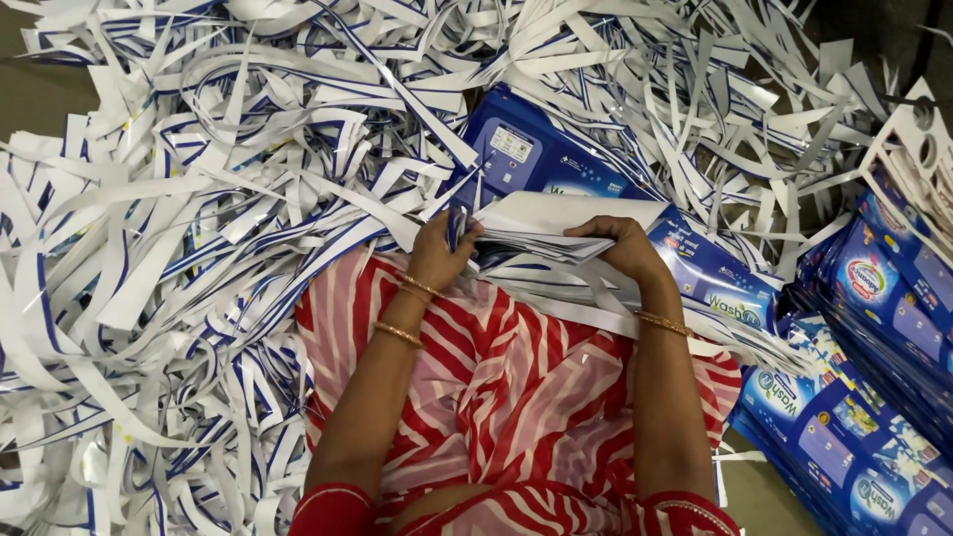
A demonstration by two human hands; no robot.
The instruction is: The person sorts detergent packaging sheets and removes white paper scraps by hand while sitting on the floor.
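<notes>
Both hands are gripping one small stack of white sheets (556,226) over the lap: left hand (437,253) is pinching its near-left corner, right hand (620,243) is pressing on its right edge. A huge heap of paper strips (199,199) is lying to the left and beyond the hands. Blue printed packs (854,437) are stacking at the right. It seems the stack is being squared; the next move is probably needing a firm grip.
</notes>
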